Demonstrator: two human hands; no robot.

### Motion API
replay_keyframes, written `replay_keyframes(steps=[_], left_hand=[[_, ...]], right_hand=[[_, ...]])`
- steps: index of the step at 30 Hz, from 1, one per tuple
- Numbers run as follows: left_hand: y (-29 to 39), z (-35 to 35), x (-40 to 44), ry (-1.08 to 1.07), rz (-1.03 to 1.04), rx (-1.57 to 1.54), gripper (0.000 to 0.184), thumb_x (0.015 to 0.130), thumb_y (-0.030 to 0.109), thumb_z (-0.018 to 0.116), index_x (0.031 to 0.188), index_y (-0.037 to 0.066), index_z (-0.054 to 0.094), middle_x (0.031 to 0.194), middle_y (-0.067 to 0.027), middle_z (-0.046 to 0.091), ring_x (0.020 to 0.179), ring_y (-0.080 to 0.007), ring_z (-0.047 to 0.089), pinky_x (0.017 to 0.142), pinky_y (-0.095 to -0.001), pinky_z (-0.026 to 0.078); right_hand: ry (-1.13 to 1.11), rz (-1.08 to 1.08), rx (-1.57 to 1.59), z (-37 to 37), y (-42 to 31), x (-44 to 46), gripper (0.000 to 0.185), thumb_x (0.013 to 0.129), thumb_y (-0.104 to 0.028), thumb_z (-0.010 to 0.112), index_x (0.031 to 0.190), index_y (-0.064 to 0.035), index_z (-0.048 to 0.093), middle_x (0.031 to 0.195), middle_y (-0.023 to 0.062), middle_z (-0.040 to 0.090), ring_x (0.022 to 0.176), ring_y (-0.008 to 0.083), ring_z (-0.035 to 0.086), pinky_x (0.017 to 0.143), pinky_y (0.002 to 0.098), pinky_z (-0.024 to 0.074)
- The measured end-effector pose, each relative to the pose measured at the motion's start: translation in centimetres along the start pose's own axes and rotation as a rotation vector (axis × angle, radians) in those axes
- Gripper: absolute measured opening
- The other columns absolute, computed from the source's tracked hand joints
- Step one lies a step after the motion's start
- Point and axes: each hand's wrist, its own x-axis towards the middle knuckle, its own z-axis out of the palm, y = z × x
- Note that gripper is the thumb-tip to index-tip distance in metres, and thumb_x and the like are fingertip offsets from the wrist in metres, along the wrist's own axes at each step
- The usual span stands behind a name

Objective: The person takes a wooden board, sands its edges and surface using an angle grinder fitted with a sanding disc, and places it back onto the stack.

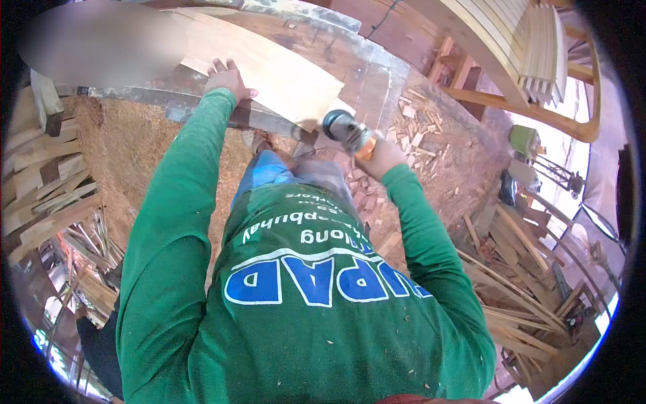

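A long, pale wooden board (269, 64) lies on the worn workbench (387, 77). My left hand (227, 79) rests at the board's near edge, its fingers spread over the wood and bench. At the board's right end, my right hand (382, 157) is wrapped round an orange and dark handheld power tool (350, 133). The tool's round dark head is beside the board's end corner; whether it touches the wood I cannot tell.
Stacked curved wooden pieces (538, 50) stand at the upper right. Offcuts (420, 124) and sawdust cover the floor beyond the bench. Long scrap strips (511, 303) lie at the right, more planks (50, 182) at the left. A green object (523, 141) stands at the right.
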Motion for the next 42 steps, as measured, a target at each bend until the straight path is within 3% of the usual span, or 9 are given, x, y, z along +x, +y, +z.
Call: replay_keyframes(steps=[10,16,17,20,23,26,31,35,42], left_hand=[[0.1,-0.1,0.0,-0.010,0.046,0.060,0.123,0.081,0.064,0.079,0.161,-0.007,0.017,0.162,-0.0398,0.024,0.149,-0.0527,0.034,0.121,-0.0527,0.036],[0.7,1.1,2.5,-0.009,0.035,0.197,0.112,0.082,0.066,0.077,0.158,-0.004,0.034,0.160,-0.0258,0.039,0.146,-0.0499,0.039,0.117,-0.0554,0.040],[0.9,1.2,2.3,0.033,0.089,0.283,0.086,0.087,0.058,0.075,0.146,-0.001,0.053,0.157,-0.0192,0.045,0.140,-0.0480,0.048,0.114,-0.0559,0.043],[3.5,-2.3,-2.9,-0.011,0.206,0.135,0.083,0.090,0.053,0.070,0.156,0.008,0.044,0.165,-0.0188,0.037,0.149,-0.0403,0.041,0.117,-0.0615,0.036],[7.1,6.8,-4.8,0.198,0.859,-0.350,0.051,0.087,0.039,0.074,0.126,0.007,0.069,0.123,-0.0187,0.071,0.117,-0.0357,0.067,0.102,-0.0461,0.052],[12.3,11.2,-11.9,-0.576,1.106,-0.708,0.089,0.076,0.063,0.085,0.142,0.008,0.060,0.127,-0.0158,0.072,0.119,-0.0308,0.066,0.104,-0.0426,0.052],[16.3,10.6,-17.4,-1.182,0.921,-0.694,0.090,0.073,0.062,0.088,0.140,0.007,0.061,0.120,-0.0108,0.073,0.110,-0.0239,0.067,0.094,-0.0413,0.053],[16.6,7.5,-18.5,-1.295,0.752,-0.947,0.052,0.089,0.037,0.083,0.130,0.011,0.063,0.116,-0.0015,0.070,0.101,-0.0174,0.066,0.089,-0.0389,0.052],[17.5,5.5,-18.1,-1.229,0.856,-0.937,0.054,0.086,0.040,0.086,0.126,0.008,0.068,0.118,-0.0080,0.073,0.115,-0.0192,0.066,0.104,-0.0385,0.049]], right_hand=[[0.151,-0.028,0.084,2.0,1.4,-0.1,0.056,0.077,-0.039,0.080,0.115,-0.0004,0.067,0.097,0.0249,0.074,0.096,0.0433,0.072,0.086,0.0507,0.0583],[0.318,0.236,0.321,0.3,0.3,-0.5,0.052,0.074,-0.039,0.082,0.108,0.0001,0.072,0.096,0.0262,0.074,0.096,0.0420,0.073,0.083,0.0490,0.0579],[0.364,0.324,0.353,0.3,0.4,-1.0,0.051,0.075,-0.039,0.082,0.107,0.0004,0.074,0.097,0.0260,0.075,0.095,0.0402,0.074,0.082,0.0473,0.0583],[0.548,0.311,0.651,5.4,4.5,-0.4,0.050,0.075,-0.039,0.082,0.105,0.0003,0.075,0.099,0.0234,0.076,0.095,0.0372,0.075,0.082,0.0445,0.0584],[0.732,0.326,0.939,7.2,3.1,-3.2,0.047,0.076,-0.033,0.085,0.109,-0.0003,0.076,0.100,0.0144,0.078,0.092,0.0259,0.075,0.083,0.0388,0.0576],[0.802,0.302,1.071,5.4,0.9,-5.7,0.040,0.080,-0.026,0.084,0.110,-0.0009,0.076,0.100,0.0080,0.078,0.090,0.0174,0.072,0.082,0.0346,0.0564],[0.789,0.156,1.335,3.4,0.7,-5.7,0.038,0.085,-0.024,0.082,0.115,-0.0018,0.074,0.100,0.0043,0.075,0.087,0.0141,0.069,0.080,0.0315,0.0550],[0.670,0.063,1.592,2.1,0.8,-4.4,0.039,0.087,-0.022,0.080,0.119,-0.0027,0.070,0.098,0.0044,0.073,0.080,0.0148,0.067,0.074,0.0318,0.0553],[0.148,-0.064,2.080,1.2,1.9,-2.3,0.034,0.091,-0.032,0.072,0.110,-0.0050,0.063,0.088,0.0080,0.069,0.073,0.0216,0.070,0.064,0.0391,0.0612]])
